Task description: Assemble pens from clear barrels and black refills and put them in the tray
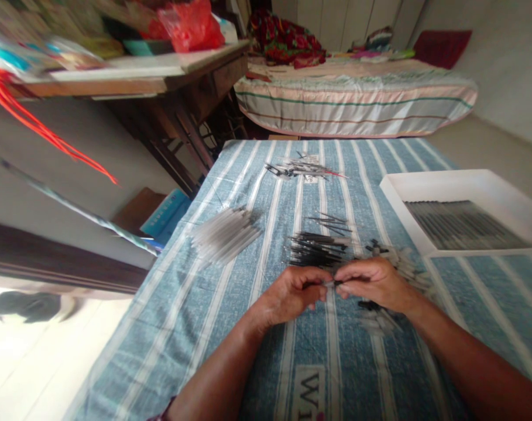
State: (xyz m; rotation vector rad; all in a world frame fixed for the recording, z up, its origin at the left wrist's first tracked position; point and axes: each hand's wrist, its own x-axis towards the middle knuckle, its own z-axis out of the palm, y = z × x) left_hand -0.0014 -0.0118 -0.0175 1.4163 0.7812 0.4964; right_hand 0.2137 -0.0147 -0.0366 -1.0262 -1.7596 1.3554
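My left hand (297, 292) and my right hand (375, 280) meet over the near middle of the cloth. Both pinch a small, thin pen part (330, 283), whitish with a dark end; the fingers hide most of it. Just beyond lies a heap of black pen refills (316, 248), with a few loose thin refills (329, 222) behind. To the left is a bundle of translucent pen barrels (226, 234). Beside and partly under my right hand are small whitish pen pieces (406, 266) and several black bits (371, 305).
A white box (401, 219) at the right holds a row of pens (463, 222). At the far end lies a loose pile of thin parts (305, 168). A cluttered wooden desk (204, 64) stands left, with red string (50, 134) hanging. A bed (353, 102) is behind.
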